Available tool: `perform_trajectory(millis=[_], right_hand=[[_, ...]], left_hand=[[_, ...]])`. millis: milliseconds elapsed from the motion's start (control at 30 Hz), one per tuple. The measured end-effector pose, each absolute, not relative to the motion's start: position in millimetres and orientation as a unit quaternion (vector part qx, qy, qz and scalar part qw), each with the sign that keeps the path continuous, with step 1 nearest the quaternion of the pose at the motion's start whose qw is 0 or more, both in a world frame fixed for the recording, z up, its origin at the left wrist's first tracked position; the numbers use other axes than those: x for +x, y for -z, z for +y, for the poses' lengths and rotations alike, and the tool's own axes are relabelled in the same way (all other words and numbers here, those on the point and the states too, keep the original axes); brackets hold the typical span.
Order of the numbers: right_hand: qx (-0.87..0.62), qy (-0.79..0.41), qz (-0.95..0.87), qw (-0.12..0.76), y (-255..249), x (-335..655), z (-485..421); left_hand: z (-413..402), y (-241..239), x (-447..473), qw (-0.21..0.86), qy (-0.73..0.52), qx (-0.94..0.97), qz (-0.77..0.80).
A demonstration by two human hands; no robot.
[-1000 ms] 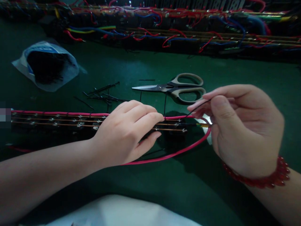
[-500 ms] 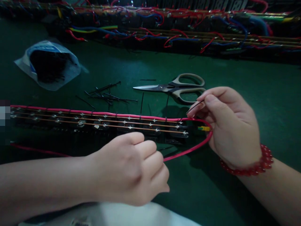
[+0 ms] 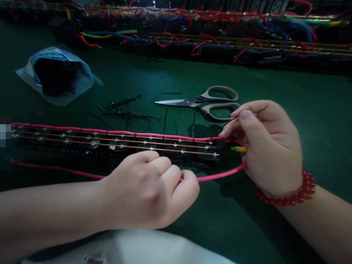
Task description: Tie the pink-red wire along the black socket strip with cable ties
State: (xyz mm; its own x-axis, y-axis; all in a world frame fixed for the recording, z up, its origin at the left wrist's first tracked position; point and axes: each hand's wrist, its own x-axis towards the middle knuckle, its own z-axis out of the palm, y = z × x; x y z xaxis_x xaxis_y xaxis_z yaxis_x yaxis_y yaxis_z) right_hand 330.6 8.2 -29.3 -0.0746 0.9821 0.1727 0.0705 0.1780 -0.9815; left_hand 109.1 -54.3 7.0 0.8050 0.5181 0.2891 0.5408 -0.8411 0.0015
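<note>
A row of terminals with bare copper rods [image 3: 132,140] lies across the bench. A red wire [image 3: 121,131] runs along its far edge, held by several black ties, and loops back at the right end. My left hand [image 3: 154,194] is closed in front of the row, with the near run of the wire passing through its curled fingers. Between thumb and forefinger, my right hand [image 3: 271,150] pinches a thin black cable tie [image 3: 233,119] at the wire's bend; much of the tie is hidden by the fingers. A yellow-green wire end [image 3: 238,149] shows beside the right palm.
Scissors [image 3: 189,103] lie beyond the row, their handles close to my right fingers. Loose black cable ties [image 3: 129,112] are scattered left of them, near an open plastic bag [image 3: 82,86] full of more. Wired assemblies [image 3: 209,42] line the back of the green bench.
My left hand has shifted slightly, and the near run of red wire has risen and straightened. The black tie's end has drawn back toward my right fingers, which stay pinched.
</note>
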Motion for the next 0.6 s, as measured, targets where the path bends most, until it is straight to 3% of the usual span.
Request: perform_trajectory(millis=[200,600], right_hand=[[-0.434,-0.330,-0.689,0.477,24.2,329.7,1.0],[-0.451,-0.218,-0.760,0.415,29.7,335.3,-6.3]], left_hand=[[-49.1,-6.7,104.1,0.103,0.196,-0.919,-0.326],[-31.3,0.0,101.9,0.114,0.138,-0.911,-0.372]])
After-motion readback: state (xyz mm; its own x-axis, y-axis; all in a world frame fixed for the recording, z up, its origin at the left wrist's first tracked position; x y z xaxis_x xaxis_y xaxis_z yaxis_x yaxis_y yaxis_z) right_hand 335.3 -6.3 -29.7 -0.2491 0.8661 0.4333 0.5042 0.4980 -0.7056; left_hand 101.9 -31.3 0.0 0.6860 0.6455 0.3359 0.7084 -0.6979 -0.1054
